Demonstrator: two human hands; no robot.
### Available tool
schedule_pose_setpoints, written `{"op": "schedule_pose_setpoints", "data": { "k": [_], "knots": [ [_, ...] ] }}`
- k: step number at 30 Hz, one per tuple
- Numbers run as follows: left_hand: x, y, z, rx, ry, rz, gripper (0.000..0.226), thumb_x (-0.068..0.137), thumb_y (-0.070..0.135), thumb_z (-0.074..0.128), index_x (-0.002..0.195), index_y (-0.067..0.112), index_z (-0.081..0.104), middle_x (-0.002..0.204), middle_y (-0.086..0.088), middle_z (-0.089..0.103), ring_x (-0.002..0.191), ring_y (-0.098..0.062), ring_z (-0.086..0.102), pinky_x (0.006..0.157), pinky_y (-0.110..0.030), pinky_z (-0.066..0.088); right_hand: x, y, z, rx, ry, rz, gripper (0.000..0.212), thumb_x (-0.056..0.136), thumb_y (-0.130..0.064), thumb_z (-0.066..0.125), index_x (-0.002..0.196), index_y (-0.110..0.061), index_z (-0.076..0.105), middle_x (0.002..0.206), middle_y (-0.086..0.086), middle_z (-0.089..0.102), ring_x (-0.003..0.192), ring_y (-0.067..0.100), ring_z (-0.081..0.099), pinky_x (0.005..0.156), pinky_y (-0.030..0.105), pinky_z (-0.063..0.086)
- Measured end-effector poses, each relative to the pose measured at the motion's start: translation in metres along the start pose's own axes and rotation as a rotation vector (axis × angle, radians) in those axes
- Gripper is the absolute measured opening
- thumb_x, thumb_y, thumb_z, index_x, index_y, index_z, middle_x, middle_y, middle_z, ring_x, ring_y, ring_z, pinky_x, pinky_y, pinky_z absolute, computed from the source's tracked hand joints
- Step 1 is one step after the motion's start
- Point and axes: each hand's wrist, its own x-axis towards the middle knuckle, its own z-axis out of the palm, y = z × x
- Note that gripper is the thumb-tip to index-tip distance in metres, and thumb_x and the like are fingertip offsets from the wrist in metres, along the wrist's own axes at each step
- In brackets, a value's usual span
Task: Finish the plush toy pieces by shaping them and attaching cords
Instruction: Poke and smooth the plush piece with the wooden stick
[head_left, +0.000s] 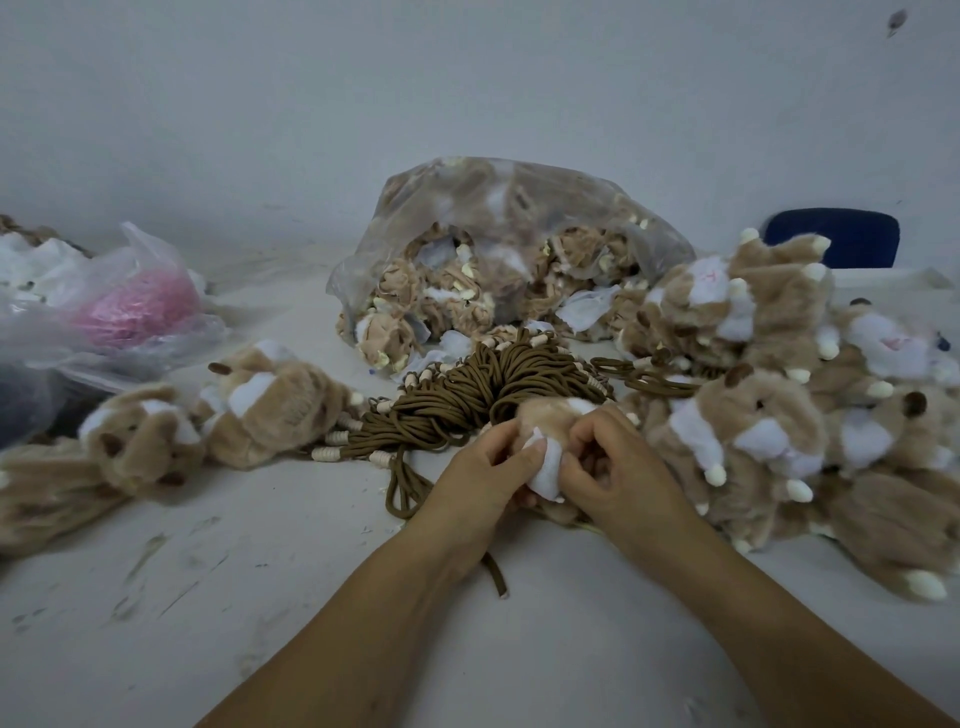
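Starting at the left edge of the tabletop (519, 649), I see a thin plastic bag (119, 312) with something pink inside, and in front of it two tan-and-white plush pieces (208, 426) lying apart from the rest. Toward the middle, at the far side, a clear sack (498, 249) spills unshaped tan fabric shells, and just in front of it lies a fanned bundle of brown cords (467, 400) with pale beads at their ends.

My left hand (483, 478) and right hand (618, 478) meet just in front of that bundle, near the middle of the tabletop. Both sets of fingers are curled tight on one plush toy piece (548, 457): the left pinches its white patch from the side, and the right digs in with bent fingers from the other side. A loose brown cord (496, 577) runs under my left wrist; I cannot tell whether it is already joined to the piece.

I judge this as the shaping step, with the fabric being pushed or worked into form. The next move likely calls for a firm hold on the piece with one hand while the other frees up for a cord.

At the right edge sits a big heap of shaped plush toys (779, 395), with a dark blue chair back (836, 236) beyond.
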Motion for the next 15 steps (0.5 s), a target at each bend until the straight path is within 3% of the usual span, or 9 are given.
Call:
{"op": "schedule_pose_setpoints", "data": {
  "k": [2,4,7,9,15],
  "knots": [
    [0.0,0.001,-0.001,0.075,0.034,-0.038,0.039,0.083,0.04,0.066,0.112,0.015,0.068,0.108,-0.017,0.071,0.101,-0.037,0.067,0.092,-0.05,0.052,0.0,-0.001,0.0,-0.059,-0.003,-0.051,0.022,0.083,-0.017,0.067,0.072,-0.017,0.048,0.077,-0.009,0.047,0.067,0.005,0.045,0.055,0.014,0.036],
    [0.001,-0.001,-0.003,0.212,0.079,-0.033,0.037,0.08,0.041,0.066,0.103,0.012,0.065,0.091,-0.014,0.069,0.079,-0.021,0.065,0.077,-0.037,0.054,-0.001,-0.006,-0.001,-0.137,-0.025,-0.118,0.024,0.081,-0.011,0.068,0.071,-0.015,0.047,0.076,-0.01,0.046,0.069,0.007,0.044,0.056,0.014,0.035],
    [0.002,-0.004,-0.004,0.471,0.203,0.056,0.016,0.087,0.029,0.065,0.086,0.015,0.057,0.071,0.005,0.049,0.057,0.001,0.042,0.055,-0.014,0.037,-0.004,-0.015,-0.001,-0.199,-0.106,-0.191,0.025,0.078,-0.006,0.066,0.072,-0.014,0.044,0.076,-0.009,0.043,0.071,0.006,0.041,0.057,0.019,0.035],
    [0.001,-0.005,-0.003,0.577,0.287,0.126,0.023,0.088,0.031,0.066,0.077,0.023,0.048,0.07,0.01,0.043,0.053,0.001,0.038,0.051,-0.014,0.033,-0.005,-0.019,0.0,-0.236,-0.13,-0.212,0.022,0.077,-0.006,0.065,0.072,-0.013,0.044,0.077,-0.008,0.044,0.072,0.006,0.04,0.059,0.023,0.036],
    [-0.004,-0.007,0.003,0.564,0.403,0.275,0.028,0.091,0.033,0.063,0.081,0.023,0.039,0.079,0.006,0.04,0.061,-0.003,0.035,0.056,-0.021,0.034,-0.002,-0.025,0.001,-0.247,-0.095,-0.219,0.021,0.077,-0.005,0.064,0.073,-0.012,0.045,0.076,-0.006,0.042,0.069,0.011,0.04,0.057,0.04,0.041]
  ]
}}
